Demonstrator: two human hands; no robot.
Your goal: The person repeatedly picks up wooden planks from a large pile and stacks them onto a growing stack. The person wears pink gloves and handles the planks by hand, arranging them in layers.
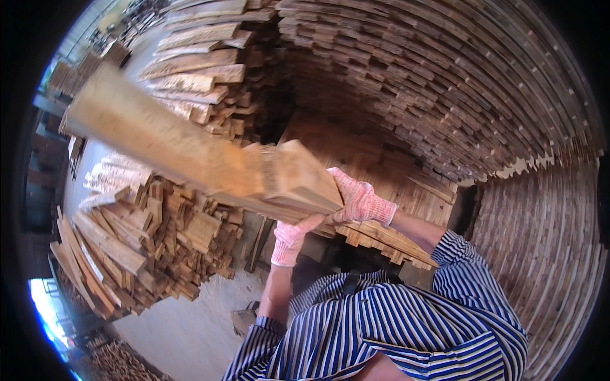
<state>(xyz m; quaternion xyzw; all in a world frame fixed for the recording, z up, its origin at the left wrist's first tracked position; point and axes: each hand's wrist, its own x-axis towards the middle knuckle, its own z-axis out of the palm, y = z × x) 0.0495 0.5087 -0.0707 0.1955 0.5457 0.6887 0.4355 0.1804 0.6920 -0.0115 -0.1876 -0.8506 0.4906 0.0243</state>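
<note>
Several wooden boards (pixel 190 155), held together as one bundle, stretch from my hands toward the upper left, their far end smeared by motion. My left hand (pixel 293 236), in a pink and white knitted glove, grips the bundle's near end from below. On the right side of that same end, my right hand (pixel 359 197) is closed around the wood in a matching glove. Some fingertips of both hands are hidden by the boards. Beneath and behind the bundle lies a low layer of planks (pixel 356 149) set side by side.
A tall wall of stacked boards (pixel 432 70) curves along the far side, and another stack (pixel 540 254) rises at the right. Loose boards lie heaped in a pile (pixel 152 241) at the left. Behind it stands a further stack (pixel 197 63). Grey floor (pixel 184 336) shows at the lower left.
</note>
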